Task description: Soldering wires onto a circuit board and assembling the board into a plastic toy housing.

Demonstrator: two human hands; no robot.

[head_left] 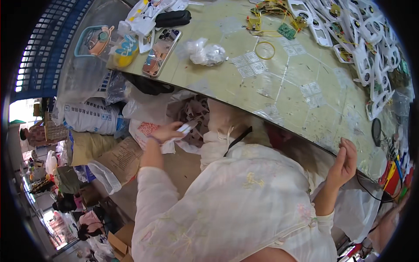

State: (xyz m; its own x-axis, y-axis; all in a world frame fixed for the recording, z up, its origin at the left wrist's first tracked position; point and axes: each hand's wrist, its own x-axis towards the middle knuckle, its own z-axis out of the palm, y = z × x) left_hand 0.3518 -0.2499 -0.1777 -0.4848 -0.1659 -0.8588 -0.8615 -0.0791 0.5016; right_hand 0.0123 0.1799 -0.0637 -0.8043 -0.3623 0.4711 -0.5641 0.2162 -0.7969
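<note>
My left hand (166, 133) is down below the table's edge, over an open plastic bag (142, 131) with red print. Between its fingers is a small white piece (186, 128), blurred, whose kind I cannot make out. Beside it is a bag with dark crumpled scraps (194, 111). At the table's right front edge my right hand (343, 163) is raised with its palm turned inward. Its fingers are loosely bent and nothing shows in them. The greenish tabletop (288, 83) carries a crumpled clear plastic bag (207, 53) and a yellow ring (265, 50).
White plastic housings (366, 65) pile up at the far right, near a green circuit board (286, 30) with yellow wires. A phone (161, 52), a dark case (173, 18) and a peach-lidded container (98, 40) are at left. Sacks (91, 115) and a brown paper bag (120, 159) stand below.
</note>
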